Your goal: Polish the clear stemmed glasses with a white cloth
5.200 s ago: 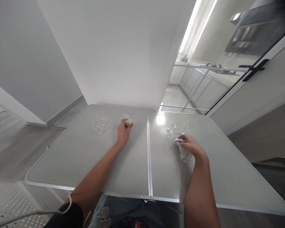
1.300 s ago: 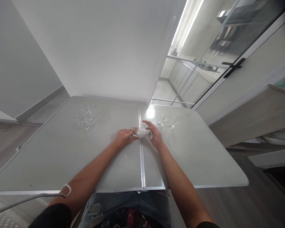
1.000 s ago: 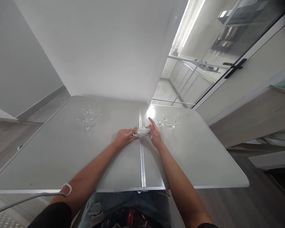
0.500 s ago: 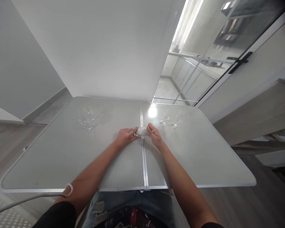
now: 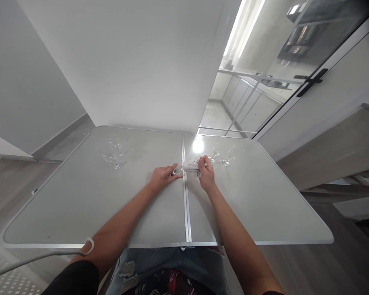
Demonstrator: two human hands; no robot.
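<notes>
Over the table's middle seam, my left hand [image 5: 162, 178] is closed on a clear stemmed glass [image 5: 178, 169], which lies on its side. A crumpled white cloth [image 5: 191, 166] is bunched at the glass's right end. Its right part is gripped in my right hand [image 5: 206, 173]. Whether some of the cloth is still inside the glass, I cannot tell. Two clear stemmed glasses stand behind my right hand, the farther one a wine glass [image 5: 226, 161]. At the far left is a cluster of clear glasses [image 5: 117, 164].
The light grey folding table [image 5: 80, 205] has a metal rim and a metal centre seam [image 5: 187, 213]. A white wall [image 5: 135, 82] rises behind it. A glass door with a black handle [image 5: 310, 82] is at the right. A white cable [image 5: 49, 255] crosses near my left forearm.
My right hand has moved a little to the right, drawing the cloth with it. More of the cloth shows, and more of the clear glass. My left hand stays in place.
</notes>
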